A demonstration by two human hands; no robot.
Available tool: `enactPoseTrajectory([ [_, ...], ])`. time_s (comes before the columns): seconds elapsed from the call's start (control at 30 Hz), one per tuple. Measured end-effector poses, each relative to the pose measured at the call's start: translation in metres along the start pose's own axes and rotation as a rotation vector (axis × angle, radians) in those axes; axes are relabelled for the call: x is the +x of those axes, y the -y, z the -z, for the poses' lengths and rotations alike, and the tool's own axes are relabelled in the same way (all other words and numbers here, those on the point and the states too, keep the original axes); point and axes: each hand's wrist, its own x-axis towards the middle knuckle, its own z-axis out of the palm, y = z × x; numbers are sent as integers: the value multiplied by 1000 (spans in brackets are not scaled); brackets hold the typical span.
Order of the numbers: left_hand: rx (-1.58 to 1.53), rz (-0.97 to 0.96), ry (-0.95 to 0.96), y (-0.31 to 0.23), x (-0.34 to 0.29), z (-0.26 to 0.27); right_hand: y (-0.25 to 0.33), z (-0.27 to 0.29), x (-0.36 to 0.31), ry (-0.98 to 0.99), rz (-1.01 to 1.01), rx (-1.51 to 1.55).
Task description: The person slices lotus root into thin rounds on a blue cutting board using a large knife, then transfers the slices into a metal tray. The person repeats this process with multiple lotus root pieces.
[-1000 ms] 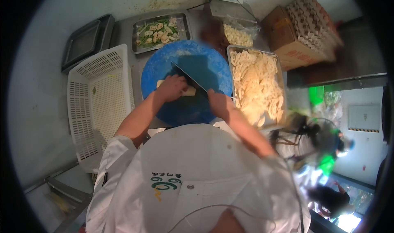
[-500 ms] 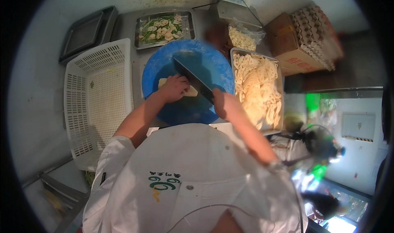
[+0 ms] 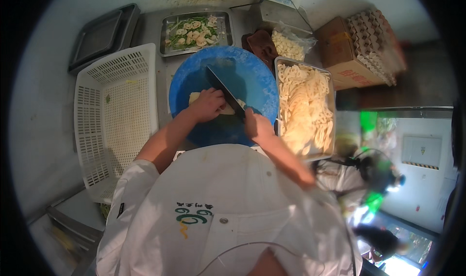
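Note:
On a round blue cutting board lies a peeled, pale lotus root. My left hand presses down on it with bent fingers, covering much of its middle. The handle of a cleaver with a dark, broad blade is in my right hand, whose fingers are wrapped round it. The blade slants away to the far left, its edge at the root's right end beside my left fingertips. A small pale slice shows just right of the blade.
A metal tray of lotus root slices adjoins the board's right side. Left stands a white perforated basket. Behind are a tray of greens and slices, a brown cloth, a bag of pale pieces and a carton beside egg trays.
My right hand and the cleaver's handle have shifted left, bringing the blade against the root's right end. A pale slice now shows right of the blade. My left hand has barely moved.

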Motion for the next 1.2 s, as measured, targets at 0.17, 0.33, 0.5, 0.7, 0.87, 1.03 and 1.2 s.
enactPoseTrajectory([
  [0.17, 16, 9, -35, 2, -6, 2, 20, 52, -14, 73, 39, -62],
  [0.33, 11, 5, -23, -5, 0, 4, 14, 14, -6, 24, -37, 1],
  [0.5, 13, -9, -86, 4, -10, -3, 33, 51, -4, 98, -20, -19],
  [0.7, 60, -1, -43, -1, -6, -3, 25, 10, 0, 25, -68, 37],
  [0.87, 113, -10, -17, -3, -15, 21, 32, 44, -5, 73, -23, 19],
  [1.03, 48, 10, -3, -1, -15, 15, 29, 34, -13, 38, -42, 25],
  [1.2, 47, -26, -53, 6, -18, 12, 32, 18, 2, -1, -34, 56],
])
